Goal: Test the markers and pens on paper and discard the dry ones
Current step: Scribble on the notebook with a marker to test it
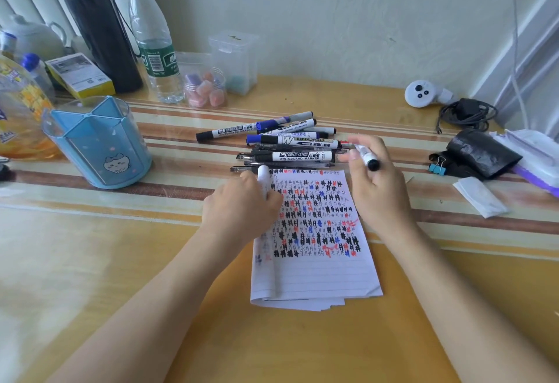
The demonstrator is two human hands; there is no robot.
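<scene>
Paper (314, 264), a lined sheet on the yellow desk (121, 261), lies nearest us. Its upper half is filled with black, red and blue hash marks, and its lower lines are blank. Over the top left corner, the left hand (239, 207) has its fingers curled round a white barrel (263, 180) that stands up out of the fist. The view is blurred here, so we cannot say whether this is a cap or a whole marker. At the top right corner, the right hand (378, 189) pinches a marker (367, 157) between thumb and fingertips. Its black end points back toward us, clear of the sheet.

We judge the step in hand to be readying this marker for a trial stroke. To do it well, turn the tip down, steady the sheet with the other hand, and draw on the blank lines so that a faint mark is not lost among the existing ones.

Just beyond the right fingertips, along the sheet's top edge, lies the pile of markers and pens (290, 148). Farther left stands a blue pen holder (99, 146).
</scene>
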